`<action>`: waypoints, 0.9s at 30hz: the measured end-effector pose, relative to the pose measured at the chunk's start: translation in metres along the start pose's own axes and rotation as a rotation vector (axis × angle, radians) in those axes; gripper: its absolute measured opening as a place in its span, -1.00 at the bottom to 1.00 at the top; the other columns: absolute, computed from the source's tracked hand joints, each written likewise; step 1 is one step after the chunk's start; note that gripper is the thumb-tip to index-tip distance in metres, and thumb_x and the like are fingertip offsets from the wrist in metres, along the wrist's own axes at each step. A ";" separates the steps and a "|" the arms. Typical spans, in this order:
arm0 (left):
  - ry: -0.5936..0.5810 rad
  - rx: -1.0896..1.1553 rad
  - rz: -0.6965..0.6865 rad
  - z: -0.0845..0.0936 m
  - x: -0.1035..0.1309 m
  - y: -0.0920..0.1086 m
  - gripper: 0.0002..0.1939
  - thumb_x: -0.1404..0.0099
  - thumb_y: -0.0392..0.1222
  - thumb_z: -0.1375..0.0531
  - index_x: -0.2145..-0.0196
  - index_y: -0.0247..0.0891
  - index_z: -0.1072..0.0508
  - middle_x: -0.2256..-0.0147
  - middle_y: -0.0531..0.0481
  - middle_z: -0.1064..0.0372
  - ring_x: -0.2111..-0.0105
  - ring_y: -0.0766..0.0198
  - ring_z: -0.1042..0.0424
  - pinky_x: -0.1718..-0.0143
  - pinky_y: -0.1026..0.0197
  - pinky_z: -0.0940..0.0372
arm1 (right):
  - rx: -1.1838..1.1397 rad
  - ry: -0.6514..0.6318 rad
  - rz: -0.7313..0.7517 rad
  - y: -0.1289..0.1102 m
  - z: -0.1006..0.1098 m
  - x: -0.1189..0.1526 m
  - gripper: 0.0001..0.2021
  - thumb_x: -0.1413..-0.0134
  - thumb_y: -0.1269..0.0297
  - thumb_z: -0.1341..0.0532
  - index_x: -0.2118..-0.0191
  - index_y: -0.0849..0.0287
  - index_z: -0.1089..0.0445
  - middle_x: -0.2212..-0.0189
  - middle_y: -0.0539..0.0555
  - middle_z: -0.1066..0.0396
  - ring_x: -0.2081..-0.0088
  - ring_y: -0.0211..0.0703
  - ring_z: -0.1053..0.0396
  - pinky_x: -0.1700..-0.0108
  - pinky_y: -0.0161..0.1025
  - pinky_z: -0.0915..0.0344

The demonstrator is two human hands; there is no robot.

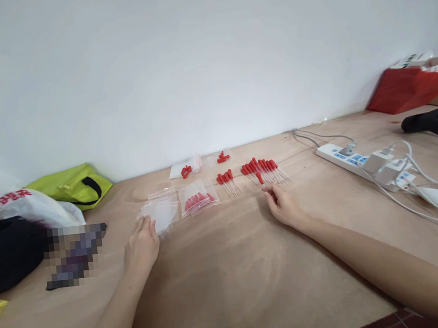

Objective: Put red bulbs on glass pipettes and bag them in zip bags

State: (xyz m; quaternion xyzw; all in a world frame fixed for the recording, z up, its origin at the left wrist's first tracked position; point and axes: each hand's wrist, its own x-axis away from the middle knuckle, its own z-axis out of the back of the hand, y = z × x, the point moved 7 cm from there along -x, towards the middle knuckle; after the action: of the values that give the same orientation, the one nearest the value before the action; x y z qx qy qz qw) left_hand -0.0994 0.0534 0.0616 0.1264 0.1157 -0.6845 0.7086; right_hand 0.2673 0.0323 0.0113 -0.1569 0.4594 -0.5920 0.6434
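My left hand [143, 240] rests on a stack of clear zip bags [163, 211], its fingers closed together on their near left edge. The fingers of my right hand [281, 204] pinch the thin stem of one red-tipped dropper [259, 177], in front of a row of red-tipped droppers [264, 164]. A smaller group of red-tipped droppers [226, 178] lies to the left of that row. Between it and the stack are clear bags with red-tipped pieces inside [198, 200]. Loose red caps [186, 171] and more red caps [223, 157] lie behind, on clear bags.
A white power strip [344, 161] with chargers and cables stretches across the right side. A red bag [406, 87] stands at the back right. At the left are a green bag [76, 187], a white plastic bag [39, 206] and a black item [9, 251].
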 end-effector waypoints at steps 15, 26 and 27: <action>-0.433 0.314 -0.917 -0.015 0.083 0.166 -0.52 -0.33 0.02 0.13 -0.14 -0.16 -0.08 -0.18 -0.07 0.07 -0.19 0.14 0.11 -0.16 -0.11 0.14 | -0.709 0.022 -0.433 0.003 -0.010 0.008 -0.34 0.29 0.30 -0.14 0.00 0.09 0.18 0.66 -0.26 -0.14 0.69 -0.35 -0.22 0.65 -0.40 -0.23; -0.459 0.392 -0.879 -0.020 0.081 0.164 -0.57 -0.33 -0.01 0.11 -0.13 -0.10 -0.11 -0.19 0.00 0.06 -0.20 0.17 0.13 -0.18 -0.08 0.17 | -0.787 0.044 -0.401 0.005 -0.022 0.010 -0.39 0.27 0.15 -0.24 0.12 0.06 0.15 0.61 -0.23 -0.21 0.65 -0.33 -0.30 0.58 -0.33 -0.33; -0.463 0.390 -0.877 -0.020 0.081 0.164 -0.57 -0.34 -0.03 0.13 -0.13 -0.10 -0.11 -0.19 0.00 0.07 -0.20 0.18 0.13 -0.18 -0.07 0.18 | -0.802 0.039 -0.400 0.005 -0.024 0.010 -0.41 0.26 0.12 -0.24 0.15 0.06 0.14 0.61 -0.22 -0.22 0.65 -0.33 -0.30 0.57 -0.32 -0.34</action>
State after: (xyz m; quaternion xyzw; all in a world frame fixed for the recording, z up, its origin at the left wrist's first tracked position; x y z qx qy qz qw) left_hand 0.0674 -0.0113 0.0186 0.0412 -0.1310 -0.9352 0.3263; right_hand 0.2508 0.0325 -0.0091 -0.4684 0.6253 -0.4827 0.3958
